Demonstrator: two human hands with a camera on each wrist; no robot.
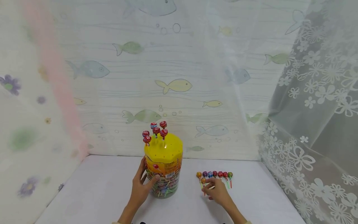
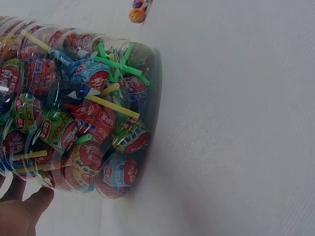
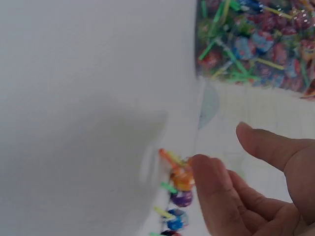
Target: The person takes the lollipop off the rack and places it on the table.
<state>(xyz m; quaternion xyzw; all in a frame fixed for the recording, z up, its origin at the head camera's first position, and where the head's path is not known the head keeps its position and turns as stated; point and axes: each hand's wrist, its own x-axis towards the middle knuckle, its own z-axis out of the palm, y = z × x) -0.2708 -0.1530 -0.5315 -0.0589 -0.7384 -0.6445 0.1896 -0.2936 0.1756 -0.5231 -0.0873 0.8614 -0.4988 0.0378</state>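
A large clear jar full of wrapped lollipops stands upright on the table under a yellow lid with small holes. Several lollipops stand in the lid's far left part. My left hand holds the jar's left side, thumb across its front. To the right, my right hand is over an orange lollipop, fingertips right by its stick. In the right wrist view, the thumb and index finger are spread apart, with nothing between them.
Several lollipops lie in a row just beyond my right hand, heads away from me. The white table reaches back to a fish-print curtain. A flower-patterned sheer curtain hangs along the right edge.
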